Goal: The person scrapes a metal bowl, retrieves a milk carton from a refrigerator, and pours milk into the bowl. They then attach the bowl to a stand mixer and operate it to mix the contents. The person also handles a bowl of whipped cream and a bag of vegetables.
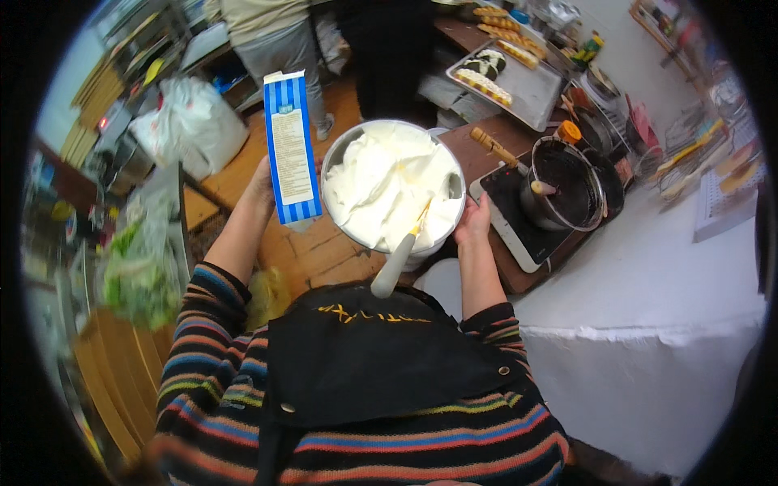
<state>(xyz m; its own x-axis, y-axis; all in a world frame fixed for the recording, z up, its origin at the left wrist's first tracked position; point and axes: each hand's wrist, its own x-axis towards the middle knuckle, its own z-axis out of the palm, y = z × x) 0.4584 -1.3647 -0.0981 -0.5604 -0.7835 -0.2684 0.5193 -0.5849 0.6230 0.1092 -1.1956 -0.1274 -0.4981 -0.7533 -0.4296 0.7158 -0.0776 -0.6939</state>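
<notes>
My left hand (264, 181) is partly hidden behind a blue-striped carton (292, 149), which it holds upright beside the bowl. A round bowl (326, 182) full of thick white cream (377, 176) is in front of my chest. My right hand (474, 220) grips the bowl's right side, its fingers partly out of sight beneath it. A spatula with a grey handle (394, 267) stands in the cream and leans over the rim towards me.
On the right, a dark pot (562, 182) sits on an induction hob (510, 219). A metal tray (541, 91) with cream-topped pastries lies beyond. Two people (273, 42) stand ahead. White plastic bags (191, 121) and a bag of lettuce (137, 273) are at left.
</notes>
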